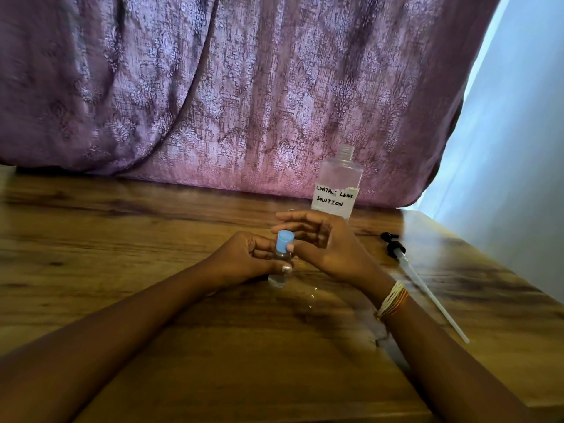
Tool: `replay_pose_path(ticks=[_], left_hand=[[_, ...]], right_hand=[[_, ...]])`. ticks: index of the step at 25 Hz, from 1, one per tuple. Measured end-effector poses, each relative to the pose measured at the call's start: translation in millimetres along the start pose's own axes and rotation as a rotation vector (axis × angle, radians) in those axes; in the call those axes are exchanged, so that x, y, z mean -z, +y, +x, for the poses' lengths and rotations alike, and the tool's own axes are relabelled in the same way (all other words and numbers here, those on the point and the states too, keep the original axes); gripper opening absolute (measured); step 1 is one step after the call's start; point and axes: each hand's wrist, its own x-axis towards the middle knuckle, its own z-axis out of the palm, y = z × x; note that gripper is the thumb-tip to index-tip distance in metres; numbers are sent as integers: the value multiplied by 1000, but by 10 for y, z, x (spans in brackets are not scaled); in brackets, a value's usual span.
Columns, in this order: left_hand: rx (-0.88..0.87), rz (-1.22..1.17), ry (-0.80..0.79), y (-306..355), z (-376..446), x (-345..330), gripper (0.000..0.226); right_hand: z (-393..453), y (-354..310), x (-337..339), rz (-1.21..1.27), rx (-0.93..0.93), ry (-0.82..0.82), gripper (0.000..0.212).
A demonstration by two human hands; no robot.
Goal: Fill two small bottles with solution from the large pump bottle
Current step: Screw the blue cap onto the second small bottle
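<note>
1. The left hand point(244, 257) sits over the middle of the wooden desk point(122, 227), forearm running in from the near-left corner. Its fingers are curled round the small clear bottle point(280, 270), and the thumb presses across the bottle's front.
2. The small clear bottle stands roughly upright, tilted a little to the right, its base at or just above the desk surface; I cannot tell which. Clear liquid shows in its lower part. A light blue cap point(284, 240) sits on its neck.
3. The right hand point(323, 242) is just right of the bottle. Its thumb tip touches the lower edge of the blue cap, while the other fingers are extended and loosely spread, arching above and behind the cap without gripping it.
4. A few small drops of liquid point(312, 296) glisten on the desk just right of the bottle's base, under the right wrist.
5. A stack of thin white and orange bangles point(393, 300) circles the right wrist.
6. The large clear bottle point(337, 184) stands upright near the far edge of the desk, behind the right hand. Its threaded neck is open, and a white handwritten label reads "CONTACT LENS SOLUTION".
7. The black pump head point(395, 244) lies on its side towards the desk's right edge, apart from the large bottle, its long white dip tube point(433, 297) trailing towards the near-right.
8. A purple patterned curtain point(213, 87) hangs behind the far edge of the desk.
</note>
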Motion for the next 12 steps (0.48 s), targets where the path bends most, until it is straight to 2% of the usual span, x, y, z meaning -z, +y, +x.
replay_pose_path(ticks=[2,4,6,8,12], left_hand=[[-14,-1,-5,11,-5,1,19],[-32,0,-17,20,-18,0,17],[-33,-7,-23,16,-16,8,18],[-15,-33,-18,4,-6,7,23],[-7,-39,-14,-4,-2,5,20]], right_hand=[[6,23,-67,-54,-12,86,41],[10,49,-111,-96,-18,112,50],[13,58,-96,-32,-35,38,58],[13,62,-55,71,-44,-12,56],[20,77,-79,-22,-82,116,61]])
